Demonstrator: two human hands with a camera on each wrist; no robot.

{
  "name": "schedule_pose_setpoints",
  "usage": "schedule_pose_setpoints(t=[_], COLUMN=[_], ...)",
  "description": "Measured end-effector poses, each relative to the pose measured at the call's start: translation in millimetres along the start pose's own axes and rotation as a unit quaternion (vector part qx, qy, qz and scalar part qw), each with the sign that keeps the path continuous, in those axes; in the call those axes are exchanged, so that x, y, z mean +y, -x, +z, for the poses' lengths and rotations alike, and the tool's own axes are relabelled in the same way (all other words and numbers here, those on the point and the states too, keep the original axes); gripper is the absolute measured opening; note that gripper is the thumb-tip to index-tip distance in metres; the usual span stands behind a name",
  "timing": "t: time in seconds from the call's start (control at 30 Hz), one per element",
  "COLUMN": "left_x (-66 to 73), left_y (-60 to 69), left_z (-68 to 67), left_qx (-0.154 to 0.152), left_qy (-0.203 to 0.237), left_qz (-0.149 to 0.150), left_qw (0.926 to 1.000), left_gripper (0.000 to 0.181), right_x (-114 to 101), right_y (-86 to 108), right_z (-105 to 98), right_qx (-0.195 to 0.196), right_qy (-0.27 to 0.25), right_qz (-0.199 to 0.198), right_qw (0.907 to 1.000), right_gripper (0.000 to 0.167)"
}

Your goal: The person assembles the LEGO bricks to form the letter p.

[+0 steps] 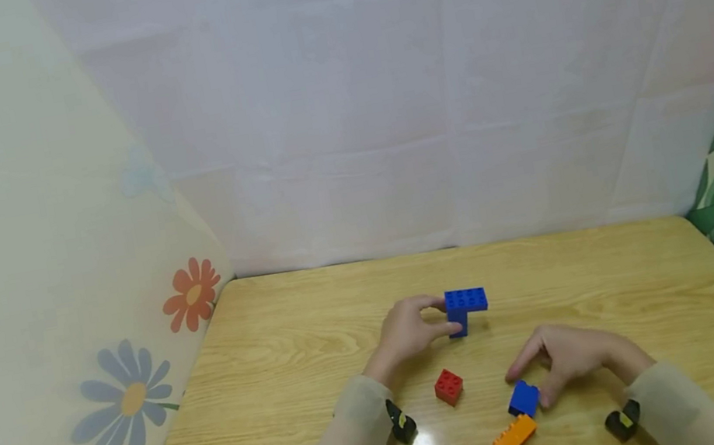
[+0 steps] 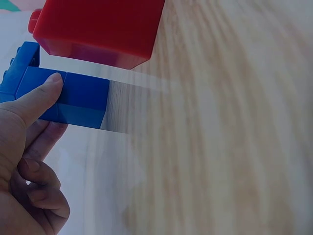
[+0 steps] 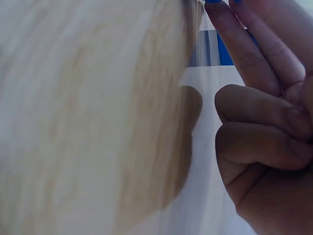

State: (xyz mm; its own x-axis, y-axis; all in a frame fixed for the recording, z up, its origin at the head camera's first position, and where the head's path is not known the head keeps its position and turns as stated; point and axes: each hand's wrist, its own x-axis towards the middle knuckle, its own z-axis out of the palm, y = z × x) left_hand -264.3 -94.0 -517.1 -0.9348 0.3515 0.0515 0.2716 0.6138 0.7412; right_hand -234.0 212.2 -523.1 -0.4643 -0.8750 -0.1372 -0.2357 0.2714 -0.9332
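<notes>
In the head view my left hand [image 1: 410, 330] pinches the upright column of a blue brick structure [image 1: 465, 300], which has a long studded brick across its top. The left wrist view shows the thumb pressed on this blue column [image 2: 83, 95], with fingers behind it. A red brick [image 1: 449, 387] sits on the table nearer to me. My right hand [image 1: 571, 356] has its thumb and forefinger about a smaller blue brick [image 1: 524, 398], which looks tilted. In the right wrist view only slivers of blue show at those fingertips; the other fingers are curled.
An orange brick [image 1: 514, 438] lies just in front of the smaller blue brick, close to it. Everything is on a wooden table [image 1: 302, 318]. A white cloth [image 1: 343, 138] hangs behind the table, and flower-printed sheets [image 1: 4, 273] stand at both sides.
</notes>
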Motion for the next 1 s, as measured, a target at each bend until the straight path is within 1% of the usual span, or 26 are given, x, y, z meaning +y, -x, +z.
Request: schedule_pose_setpoints(t=[0.3, 0.4, 0.5, 0.63, 0.7, 0.77, 0.9, 1.0], left_x=[1.6, 1.2, 0.6, -0.3, -0.8, -1.3, -1.7, -1.2], left_y=[0.7, 0.5, 0.0, -0.6, -0.6, -0.5, -0.9, -1.7], left_z=[-0.7, -0.3, -0.1, 0.0, -0.2, -0.5, -0.6, -0.9], left_qx=[0.0, 0.0, 0.0, -0.001, -0.001, 0.0, 0.001, -0.001], left_qy=[0.003, 0.004, 0.004, 0.003, 0.002, 0.001, 0.001, 0.0], left_qz=[-0.001, -0.002, 0.0, 0.005, 0.007, 0.008, 0.008, 0.009], left_qw=[1.0, 1.0, 1.0, 1.0, 1.0, 1.0, 1.0, 1.0], left_gripper=[0.048, 0.048, 0.049, 0.048, 0.048, 0.048, 0.048, 0.048], right_x=[-3, -2, -3, -9, -12, -15, -19, -20], right_y=[-2.5, -1.2, 1.6, 7.2, 9.2, 10.1, 9.7, 9.0], right_z=[3, 3, 1, -2, -5, -7, -12, -15], right_qx=[0.006, 0.012, 0.028, 0.068, 0.088, 0.108, 0.144, 0.17], right_qy=[0.008, 0.015, 0.029, 0.047, 0.057, 0.071, 0.089, 0.09], right_qz=[0.005, 0.016, 0.038, 0.075, 0.081, 0.077, 0.043, 0.019], right_qw=[0.9999, 0.9997, 0.9984, 0.9938, 0.9912, 0.9886, 0.9847, 0.9811], right_gripper=[0.038, 0.036, 0.034, 0.033, 0.034, 0.034, 0.033, 0.032])
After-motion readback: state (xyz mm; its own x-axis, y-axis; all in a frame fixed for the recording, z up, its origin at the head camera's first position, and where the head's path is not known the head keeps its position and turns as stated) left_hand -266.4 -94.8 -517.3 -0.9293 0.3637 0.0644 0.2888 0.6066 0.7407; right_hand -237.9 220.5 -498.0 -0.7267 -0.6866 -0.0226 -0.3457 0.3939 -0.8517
